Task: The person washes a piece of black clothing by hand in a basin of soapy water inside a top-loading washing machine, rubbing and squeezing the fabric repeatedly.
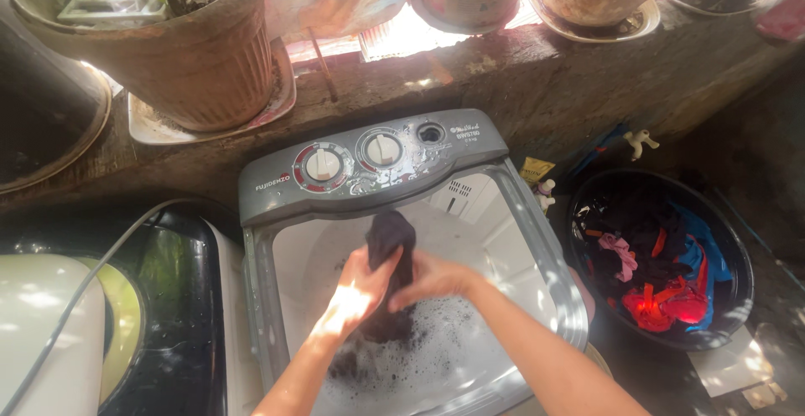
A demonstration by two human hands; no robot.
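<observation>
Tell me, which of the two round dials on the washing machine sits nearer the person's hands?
The left dial, ringed in red. It sits lower on the grey panel, closer to the left hand than the plain grey dial beside it.

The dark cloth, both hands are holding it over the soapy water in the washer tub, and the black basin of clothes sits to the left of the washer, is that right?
Not quite. The black basin of clothes sits to the right of the washer, not the left, as the head view shows. The rest holds: the left hand and right hand both hold the dark cloth over the soapy water in the tub.
</observation>
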